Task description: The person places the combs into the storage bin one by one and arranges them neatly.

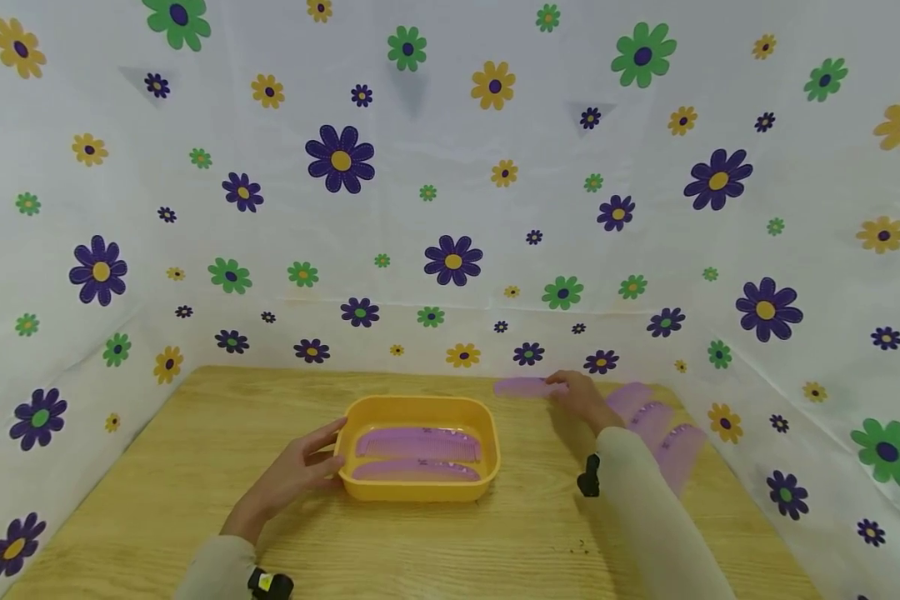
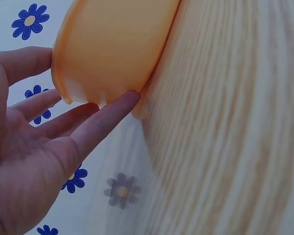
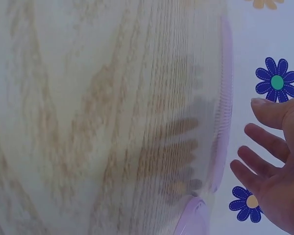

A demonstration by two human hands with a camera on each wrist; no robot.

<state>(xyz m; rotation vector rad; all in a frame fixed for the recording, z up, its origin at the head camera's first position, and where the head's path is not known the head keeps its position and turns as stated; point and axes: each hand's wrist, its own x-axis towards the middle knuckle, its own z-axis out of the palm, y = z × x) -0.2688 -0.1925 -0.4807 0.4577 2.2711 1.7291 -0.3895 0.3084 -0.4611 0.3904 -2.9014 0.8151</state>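
Observation:
A yellow plastic basin (image 1: 420, 493) sits on the wooden table with two purple combs in it, one toothed comb (image 1: 420, 446) behind another comb (image 1: 416, 472). My left hand (image 1: 300, 467) is at the basin's left end, its fairly straight fingers touching the outer wall (image 2: 112, 49) in the left wrist view. Toward the back edge of the table lies a further purple comb (image 1: 519, 387). My right hand (image 1: 581, 398) overlaps its right end in the head view. In the right wrist view the fingers are spread and loosely bent beside that comb (image 3: 225, 107), not wrapped round it.
Three more purple combs (image 1: 678, 450) lie overlapping along the table's right side, partly behind my right forearm. A white flower-printed sheet (image 1: 390, 217) encloses the wooden table (image 1: 217, 417) at the back and sides. Small dark specks (image 1: 581, 546) mark the tabletop near the right sleeve.

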